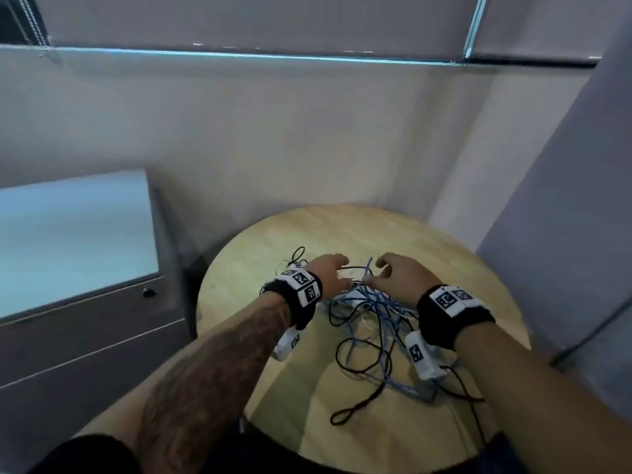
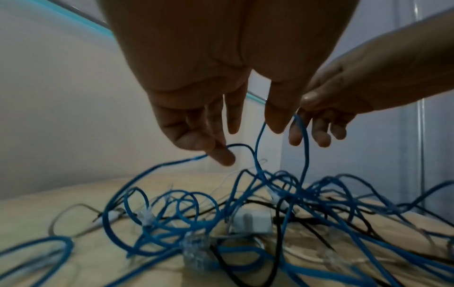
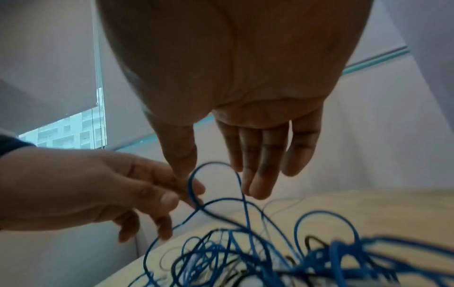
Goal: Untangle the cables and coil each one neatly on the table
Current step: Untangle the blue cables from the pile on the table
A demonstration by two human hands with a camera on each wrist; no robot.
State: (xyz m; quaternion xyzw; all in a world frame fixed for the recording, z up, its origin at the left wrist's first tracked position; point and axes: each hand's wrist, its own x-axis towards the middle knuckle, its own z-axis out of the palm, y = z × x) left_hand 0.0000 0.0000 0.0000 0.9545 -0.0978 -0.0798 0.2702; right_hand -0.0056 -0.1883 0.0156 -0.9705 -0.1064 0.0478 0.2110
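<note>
A tangle of blue cable (image 1: 379, 302), black cable (image 1: 359, 401) and thin white wire lies on the round wooden table (image 1: 266, 241). A white adapter (image 2: 253, 223) and clear plugs (image 2: 194, 250) sit inside the heap. My left hand (image 1: 338, 271) hovers over the pile's far side, and one fingertip (image 2: 222, 157) hooks a raised blue strand (image 2: 258, 147). My right hand (image 1: 376, 271) is close beside it. Its thumb and fingers hold the top of a lifted blue loop (image 3: 216, 164). The left hand's fingers (image 3: 191, 188) touch that same loop.
A grey cabinet (image 1: 85, 302) stands left of the table and a grey partition (image 1: 564, 234) rises on the right, with the wall just behind. A small thin black loop (image 1: 297, 254) lies apart at the far left. Bare wood (image 1: 427, 241) shows at the far right.
</note>
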